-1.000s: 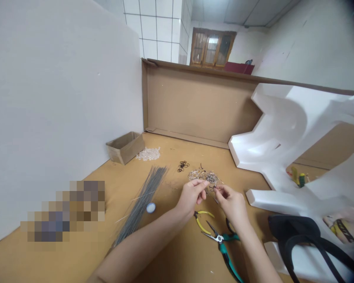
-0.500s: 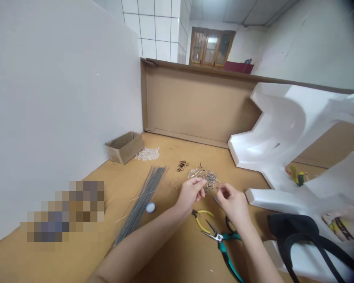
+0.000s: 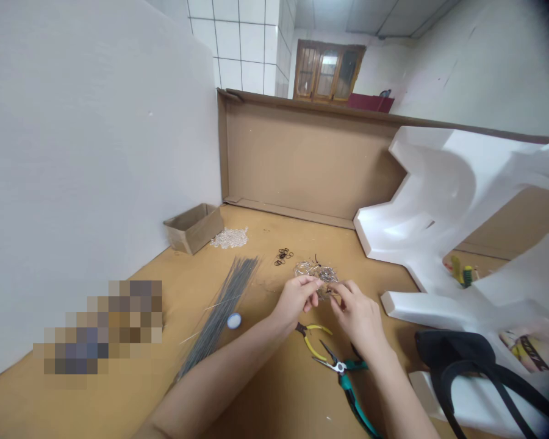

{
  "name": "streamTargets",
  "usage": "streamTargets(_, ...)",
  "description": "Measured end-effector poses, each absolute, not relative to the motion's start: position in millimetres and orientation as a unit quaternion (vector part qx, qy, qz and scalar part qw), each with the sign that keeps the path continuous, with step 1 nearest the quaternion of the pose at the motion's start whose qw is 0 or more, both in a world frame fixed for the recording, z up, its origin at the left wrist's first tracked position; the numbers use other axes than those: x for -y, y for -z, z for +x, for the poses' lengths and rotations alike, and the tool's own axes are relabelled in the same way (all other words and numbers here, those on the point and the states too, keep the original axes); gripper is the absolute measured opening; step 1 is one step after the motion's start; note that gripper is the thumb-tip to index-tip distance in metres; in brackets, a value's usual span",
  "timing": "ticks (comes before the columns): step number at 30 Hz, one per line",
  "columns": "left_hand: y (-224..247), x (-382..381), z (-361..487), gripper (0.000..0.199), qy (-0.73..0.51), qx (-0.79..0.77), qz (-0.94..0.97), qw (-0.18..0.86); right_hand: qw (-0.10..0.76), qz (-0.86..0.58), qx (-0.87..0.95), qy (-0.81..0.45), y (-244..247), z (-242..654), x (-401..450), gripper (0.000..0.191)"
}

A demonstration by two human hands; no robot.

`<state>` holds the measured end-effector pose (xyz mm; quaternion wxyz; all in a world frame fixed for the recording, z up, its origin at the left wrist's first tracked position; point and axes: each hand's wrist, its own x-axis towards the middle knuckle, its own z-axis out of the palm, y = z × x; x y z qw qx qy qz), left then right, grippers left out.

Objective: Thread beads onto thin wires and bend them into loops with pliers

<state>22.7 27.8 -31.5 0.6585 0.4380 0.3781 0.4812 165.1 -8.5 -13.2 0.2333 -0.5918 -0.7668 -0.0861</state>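
My left hand (image 3: 295, 300) and my right hand (image 3: 357, 315) meet at a tangled cluster of fine silver wire loops (image 3: 315, 273), and the fingertips of both pinch its near edge. Just below my hands lie yellow-handled pliers (image 3: 312, 339) and green-handled pliers (image 3: 345, 373). A long bundle of thin grey wires (image 3: 219, 314) lies to the left of my left forearm. Small dark rubber rings (image 3: 282, 256) sit beyond the cluster.
The tan work surface (image 3: 256, 390) ends at a white wall panel on the left and a cardboard panel (image 3: 302, 158) behind. A small cardboard box (image 3: 193, 228) and clear beads (image 3: 229, 238) stand far left. White foam packing (image 3: 421, 225) and a black strap (image 3: 452, 350) occupy the right.
My right hand has moved slightly left and its fingers now press closer into the wire cluster. The cluster looks more gathered between my hands, and the view has tilted slightly.
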Motion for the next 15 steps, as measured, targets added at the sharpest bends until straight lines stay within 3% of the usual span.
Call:
streamTargets(3, 30, -26, 23, 0.027, -0.478, -0.375, 0.442, 0.659, 0.219, -0.593, 0.767, 0.110, 14, 165, 8, 0.021)
streamTargets(7, 30, -28, 22, 0.029, -0.469, -0.383, 0.453, 0.654, 0.277, -0.569, 0.772, 0.065, 13, 168, 7, 0.024)
streamTargets(15, 40, -41, 13, 0.021, -0.337, -0.445, 0.605, 0.568, 0.488, -0.535, 0.617, -0.307, 6, 170, 3, 0.024)
